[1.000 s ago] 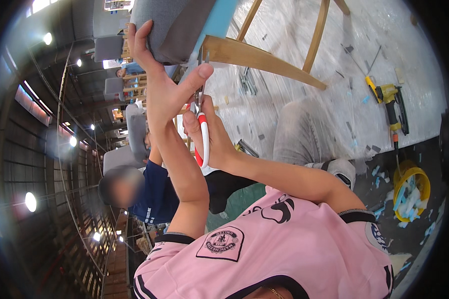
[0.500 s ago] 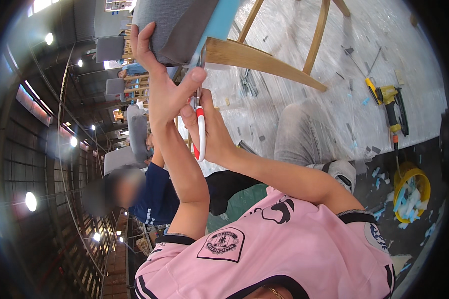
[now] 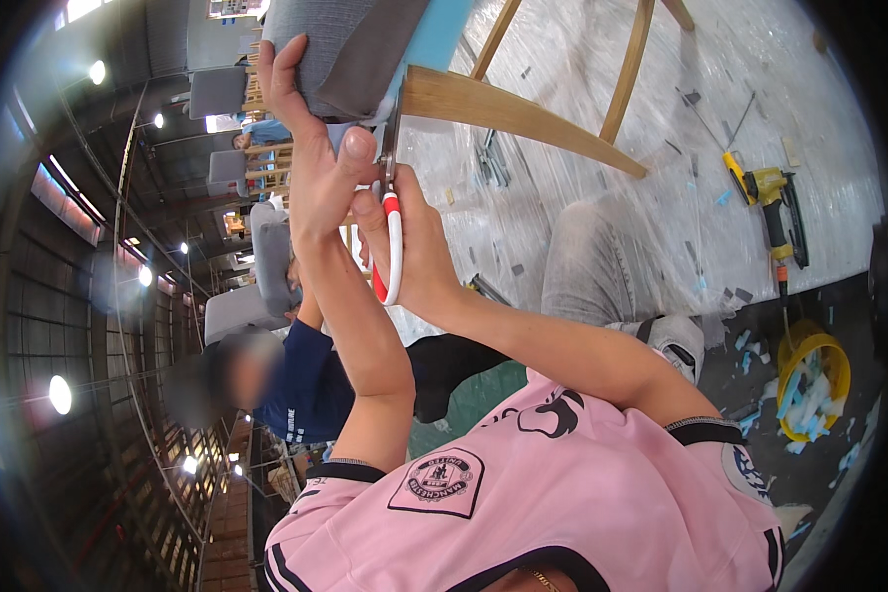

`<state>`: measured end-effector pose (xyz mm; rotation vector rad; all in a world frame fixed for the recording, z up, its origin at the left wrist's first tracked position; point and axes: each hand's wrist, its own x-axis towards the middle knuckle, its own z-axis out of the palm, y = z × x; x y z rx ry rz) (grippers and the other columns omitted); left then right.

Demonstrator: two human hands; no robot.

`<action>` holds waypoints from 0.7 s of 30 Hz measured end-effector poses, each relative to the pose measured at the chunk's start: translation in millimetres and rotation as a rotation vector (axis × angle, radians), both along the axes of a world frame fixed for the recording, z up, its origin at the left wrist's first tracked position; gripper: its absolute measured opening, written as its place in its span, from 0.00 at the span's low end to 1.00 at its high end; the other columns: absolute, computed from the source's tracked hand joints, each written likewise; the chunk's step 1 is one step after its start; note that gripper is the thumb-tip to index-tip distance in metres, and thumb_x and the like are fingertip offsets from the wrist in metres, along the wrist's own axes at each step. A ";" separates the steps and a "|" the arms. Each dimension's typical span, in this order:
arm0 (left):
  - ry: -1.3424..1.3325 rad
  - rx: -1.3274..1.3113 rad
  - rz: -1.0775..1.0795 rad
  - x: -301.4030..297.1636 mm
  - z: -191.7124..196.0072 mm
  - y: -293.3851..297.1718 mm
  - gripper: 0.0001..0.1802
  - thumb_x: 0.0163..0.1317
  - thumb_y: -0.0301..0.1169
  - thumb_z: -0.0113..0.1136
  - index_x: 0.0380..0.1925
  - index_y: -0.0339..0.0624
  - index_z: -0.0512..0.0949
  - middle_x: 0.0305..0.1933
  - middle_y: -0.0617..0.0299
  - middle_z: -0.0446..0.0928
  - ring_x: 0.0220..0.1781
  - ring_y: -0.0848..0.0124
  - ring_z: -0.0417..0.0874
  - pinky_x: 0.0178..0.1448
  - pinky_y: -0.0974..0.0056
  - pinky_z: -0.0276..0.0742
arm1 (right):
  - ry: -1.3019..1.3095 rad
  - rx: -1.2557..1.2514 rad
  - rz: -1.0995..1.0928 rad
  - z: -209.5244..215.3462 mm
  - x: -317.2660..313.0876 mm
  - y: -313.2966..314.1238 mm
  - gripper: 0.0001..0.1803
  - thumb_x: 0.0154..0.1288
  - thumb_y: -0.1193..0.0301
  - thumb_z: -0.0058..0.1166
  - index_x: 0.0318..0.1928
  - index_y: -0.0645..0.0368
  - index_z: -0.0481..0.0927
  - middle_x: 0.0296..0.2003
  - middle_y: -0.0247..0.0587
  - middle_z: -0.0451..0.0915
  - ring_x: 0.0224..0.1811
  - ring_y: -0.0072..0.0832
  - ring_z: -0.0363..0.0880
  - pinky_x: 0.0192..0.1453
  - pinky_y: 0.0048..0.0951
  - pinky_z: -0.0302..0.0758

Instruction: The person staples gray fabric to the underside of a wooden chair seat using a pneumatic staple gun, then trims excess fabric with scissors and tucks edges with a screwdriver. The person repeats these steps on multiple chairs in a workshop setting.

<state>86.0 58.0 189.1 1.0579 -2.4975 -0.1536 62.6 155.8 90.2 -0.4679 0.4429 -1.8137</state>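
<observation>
Left hand (image 3: 316, 187): fingers bent against side of grey padded seat (image 3: 311, 49), thumb raised, nothing visibly pinched. Dark fabric flap (image 3: 370, 64): lying along seat, beside blue strip (image 3: 432, 54). Scissors (image 3: 395, 242), red-and-white handles: blades at seat's near corner, beside wooden leg (image 3: 508, 111). Right hand (image 3: 422, 247): wrapped around scissor handles. Step in hand, by judgement: trimming at that corner. Called for next, probably: short snips, thumb clear of blades. Yellow-and-black air tool (image 3: 772, 197): near right edge of plastic sheeting (image 3: 809, 99).
</observation>
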 end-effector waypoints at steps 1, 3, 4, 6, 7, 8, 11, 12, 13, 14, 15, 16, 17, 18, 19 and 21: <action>0.000 -0.001 -0.003 -0.3 0.4 -0.5 0.64 0.49 0.78 0.62 0.79 0.55 0.53 0.85 0.48 0.34 0.85 0.50 0.45 0.80 0.47 0.56 | -0.013 -0.003 -0.012 -0.4 -0.2 -0.1 0.28 0.80 0.45 0.45 0.53 0.62 0.68 0.20 0.37 0.74 0.19 0.24 0.75 0.25 0.28 0.72; 0.004 -0.002 -0.010 -2.5 -1.5 -1.2 0.64 0.49 0.74 0.68 0.79 0.56 0.53 0.85 0.48 0.35 0.85 0.50 0.46 0.80 0.47 0.57 | -0.048 -0.004 0.021 -6.4 -1.1 0.6 0.26 0.81 0.48 0.47 0.54 0.61 0.68 0.22 0.35 0.74 0.20 0.22 0.75 0.26 0.27 0.71; 0.015 -0.002 -0.015 -5.7 -3.1 -0.6 0.63 0.48 0.70 0.71 0.78 0.56 0.53 0.85 0.49 0.36 0.84 0.51 0.47 0.80 0.47 0.57 | -0.066 -0.004 0.037 -10.6 -1.8 1.3 0.25 0.81 0.49 0.48 0.55 0.61 0.69 0.22 0.34 0.74 0.21 0.21 0.75 0.27 0.26 0.71; 0.057 -0.009 -0.013 -10.7 -9.2 2.7 0.62 0.48 0.63 0.77 0.78 0.56 0.54 0.84 0.49 0.37 0.84 0.51 0.49 0.80 0.47 0.58 | -0.055 0.022 -0.025 -31.4 -0.1 5.4 0.24 0.79 0.52 0.54 0.55 0.61 0.71 0.23 0.37 0.75 0.24 0.23 0.74 0.31 0.28 0.71; 0.075 -0.021 -0.026 -11.1 -10.1 2.1 0.61 0.48 0.61 0.78 0.77 0.56 0.55 0.84 0.49 0.37 0.84 0.51 0.48 0.80 0.46 0.57 | -0.049 0.034 -0.055 -41.8 -0.4 7.5 0.24 0.77 0.53 0.56 0.55 0.62 0.73 0.23 0.38 0.75 0.25 0.24 0.74 0.33 0.29 0.71; 0.102 -0.027 -0.044 -8.9 -15.4 -2.6 0.60 0.49 0.58 0.79 0.77 0.55 0.56 0.84 0.49 0.37 0.84 0.51 0.48 0.80 0.46 0.56 | -0.028 0.086 -0.082 -47.7 -8.2 6.1 0.20 0.76 0.58 0.60 0.54 0.60 0.73 0.25 0.37 0.76 0.26 0.23 0.74 0.33 0.29 0.70; 0.155 -0.120 -0.070 -7.1 -25.6 -6.7 0.54 0.52 0.54 0.79 0.75 0.55 0.60 0.83 0.48 0.41 0.84 0.49 0.46 0.80 0.45 0.53 | -0.013 0.095 -0.163 -42.6 -47.8 -11.9 0.21 0.70 0.71 0.65 0.56 0.61 0.70 0.33 0.39 0.81 0.30 0.20 0.78 0.35 0.26 0.74; 0.170 -0.166 -0.075 -7.0 -28.3 -7.3 0.52 0.53 0.53 0.78 0.74 0.54 0.61 0.83 0.47 0.43 0.84 0.49 0.45 0.81 0.45 0.52 | -0.006 0.080 -0.203 -36.0 -60.9 -19.1 0.22 0.70 0.72 0.64 0.57 0.62 0.69 0.34 0.39 0.82 0.30 0.20 0.79 0.35 0.25 0.75; 0.210 -0.189 -0.082 -5.6 -32.1 -8.1 0.50 0.54 0.52 0.78 0.73 0.54 0.63 0.83 0.47 0.45 0.85 0.48 0.43 0.81 0.44 0.50 | 0.001 0.063 -0.243 -28.5 -73.2 -26.2 0.23 0.69 0.73 0.64 0.58 0.63 0.68 0.36 0.40 0.83 0.31 0.20 0.79 0.36 0.25 0.76; 0.258 -0.216 -0.099 -5.8 -39.0 -12.4 0.48 0.55 0.51 0.77 0.72 0.54 0.65 0.83 0.47 0.47 0.85 0.47 0.42 0.81 0.43 0.48 | 0.012 0.041 -0.293 -22.6 -85.0 -33.8 0.24 0.68 0.74 0.64 0.59 0.63 0.67 0.37 0.40 0.84 0.31 0.20 0.80 0.36 0.24 0.77; 0.304 -0.245 -0.113 -6.6 -44.7 -13.0 0.46 0.56 0.50 0.77 0.72 0.53 0.66 0.82 0.47 0.48 0.85 0.46 0.40 0.82 0.42 0.46 | 0.016 0.044 -0.279 -15.4 -94.5 -37.5 0.25 0.68 0.75 0.64 0.60 0.64 0.66 0.38 0.41 0.84 0.32 0.20 0.81 0.36 0.24 0.78; 0.344 -0.332 -0.107 -10.1 -50.8 -11.2 0.40 0.57 0.46 0.76 0.68 0.52 0.71 0.82 0.47 0.52 0.85 0.42 0.42 0.82 0.40 0.43 | 0.020 0.049 -0.265 -7.7 -102.7 -40.3 0.26 0.67 0.75 0.64 0.60 0.65 0.66 0.39 0.41 0.85 0.32 0.21 0.81 0.36 0.24 0.78; 0.375 -0.358 -0.096 -9.8 -59.5 -9.8 0.38 0.57 0.44 0.76 0.67 0.52 0.72 0.82 0.47 0.53 0.85 0.42 0.43 0.82 0.39 0.43 | 0.028 0.056 -0.254 -4.0 -107.8 -43.4 0.27 0.66 0.76 0.63 0.60 0.65 0.65 0.39 0.42 0.85 0.32 0.21 0.82 0.36 0.24 0.79; 0.403 -0.392 -0.079 -9.5 -64.9 -6.8 0.36 0.58 0.42 0.76 0.65 0.52 0.73 0.82 0.48 0.53 0.85 0.41 0.44 0.82 0.39 0.42 | 0.009 0.076 -0.208 -2.1 -111.6 -47.5 0.28 0.65 0.76 0.65 0.61 0.66 0.66 0.38 0.44 0.85 0.33 0.22 0.83 0.33 0.23 0.78; 0.431 -0.425 -0.061 -10.1 -67.5 -3.5 0.34 0.58 0.41 0.75 0.64 0.52 0.74 0.83 0.48 0.53 0.84 0.40 0.45 0.83 0.39 0.42 | 0.023 0.069 -0.193 2.5 -112.5 -48.8 0.29 0.64 0.76 0.65 0.61 0.67 0.66 0.37 0.44 0.85 0.33 0.22 0.83 0.33 0.23 0.78; 0.535 -0.441 -0.053 -12.8 -78.6 1.4 0.25 0.60 0.32 0.73 0.58 0.50 0.77 0.81 0.47 0.56 0.82 0.43 0.53 0.81 0.39 0.49 | 0.059 0.065 -0.171 2.8 -114.1 -54.2 0.29 0.64 0.75 0.65 0.61 0.67 0.66 0.37 0.43 0.85 0.32 0.22 0.83 0.31 0.22 0.78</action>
